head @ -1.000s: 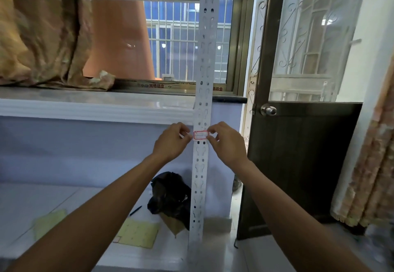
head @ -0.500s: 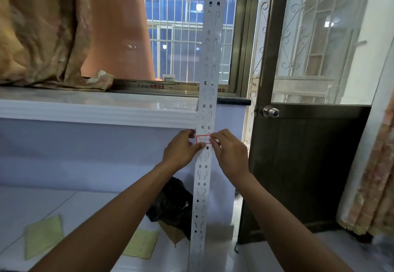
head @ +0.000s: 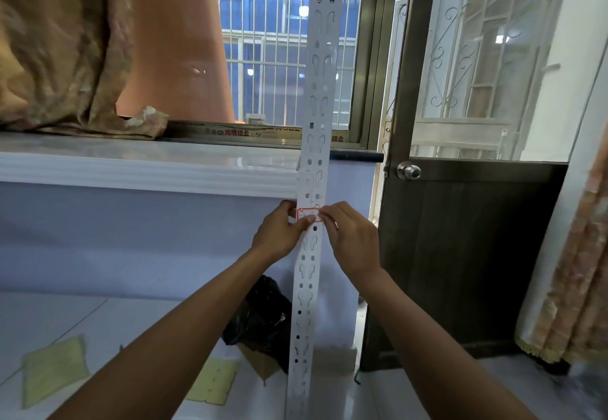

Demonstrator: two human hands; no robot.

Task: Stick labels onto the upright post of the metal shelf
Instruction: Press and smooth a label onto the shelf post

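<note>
The white perforated upright post [head: 314, 117] of the metal shelf runs from top to bottom in the middle of the view. A small white label with a red border [head: 308, 215] lies across the post just below the shelf's edge. My left hand [head: 279, 233] presses the label's left end with its fingertips. My right hand [head: 352, 238] presses the right end. Both hands touch the post from either side, and the fingers hide the label's ends.
A white shelf board [head: 148, 173] meets the post on the left, with crumpled brown paper [head: 59, 58] above. Yellow backing sheets [head: 54, 372] [head: 215, 382] and a black bag [head: 260, 317] lie on the lower board. A dark door with a knob [head: 408, 170] stands right.
The view has shifted a little, so the post and hands sit lower and further right. Both hands have stayed on the label, with the left fingertips pushed further over it.
</note>
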